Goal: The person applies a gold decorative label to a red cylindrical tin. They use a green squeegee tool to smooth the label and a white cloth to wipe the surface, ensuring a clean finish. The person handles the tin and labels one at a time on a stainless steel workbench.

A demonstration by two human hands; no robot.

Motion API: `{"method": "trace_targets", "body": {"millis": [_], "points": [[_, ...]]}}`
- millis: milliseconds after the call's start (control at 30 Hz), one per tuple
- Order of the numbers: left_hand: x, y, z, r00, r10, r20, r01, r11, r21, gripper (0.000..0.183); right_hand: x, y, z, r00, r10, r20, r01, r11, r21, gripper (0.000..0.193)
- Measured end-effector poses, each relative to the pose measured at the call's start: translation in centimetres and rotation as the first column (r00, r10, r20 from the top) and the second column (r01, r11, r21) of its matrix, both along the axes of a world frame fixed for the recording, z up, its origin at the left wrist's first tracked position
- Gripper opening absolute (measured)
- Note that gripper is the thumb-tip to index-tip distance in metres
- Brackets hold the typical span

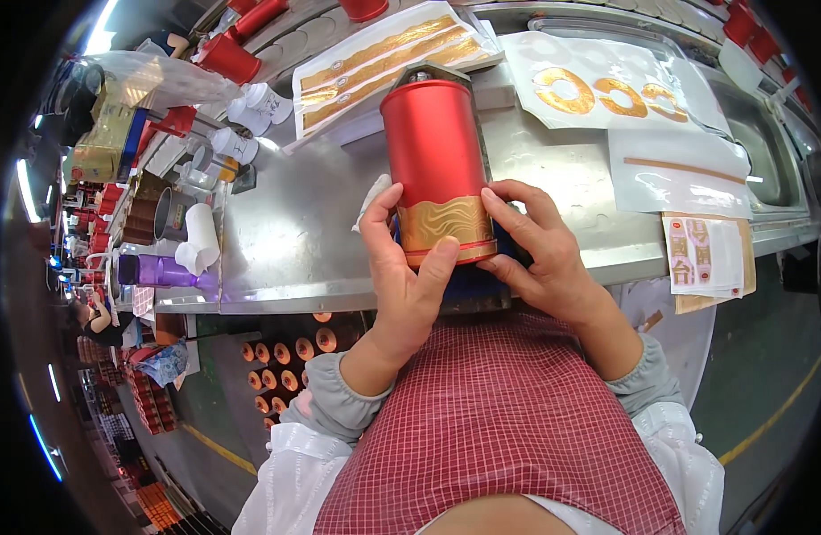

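Note:
A glossy red cylinder (433, 134) lies before me at the front of the steel worktop, its lower end toward my body. Around that end runs a gold wavy band (444, 223), with a thin red rim below it. My left hand (406, 281) clasps the left side, its thumb pressed on the band near the rim. On the other side, my right hand (544, 254) grips the band's right edge between fingers and thumb. A dark metal holder (428, 69) shows behind the cylinder's far end. Beside my left fingers is a crumpled white cloth (371, 198).
Beyond the cylinder lies a sheet of gold wavy strips (343, 85). To its right are a sheet of gold rings (566, 92), a clear sheet (682, 192) and printed label sheets (709, 267). A purple bottle (156, 270) sits left; copper-topped containers (283, 353) stand below the worktop.

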State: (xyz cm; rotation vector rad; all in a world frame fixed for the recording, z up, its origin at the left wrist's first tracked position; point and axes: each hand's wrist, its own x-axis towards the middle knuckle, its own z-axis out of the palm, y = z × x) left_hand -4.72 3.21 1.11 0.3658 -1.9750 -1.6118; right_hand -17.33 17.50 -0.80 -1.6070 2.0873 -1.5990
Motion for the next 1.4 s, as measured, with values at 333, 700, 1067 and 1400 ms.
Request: {"method": "trace_targets", "body": {"millis": [333, 700, 1067, 1400], "points": [[-0.1, 0.1, 0.2, 0.997, 0.049, 0.059, -0.040, 0.989, -0.141, 0.073, 0.1, -0.1, 0.2, 1.000, -0.013, -0.001, 0.013, 1.000, -0.006, 0.068], [4.2, 1.6, -3.2, 0.980, 0.167, -0.111, -0.171, 0.407, -0.897, 0.042, 0.2, 0.0, -0.1, 1.000, -0.008, 0.010, 0.008, 1.000, -0.006, 0.067], [2.2, 0.4, -1.1, 0.980, 0.038, -0.195, -0.139, 0.832, -0.538, 0.054, 0.3, 0.1, 0.3, 0.999, -0.003, 0.050, 0.002, 1.000, 0.010, 0.067], [0.7, 1.1, 0.0, 0.999, 0.035, 0.009, -0.034, 0.994, -0.106, 0.063, 0.4, 0.1, 0.0, 0.999, -0.006, 0.032, 0.007, 1.000, -0.004, 0.067]]}}
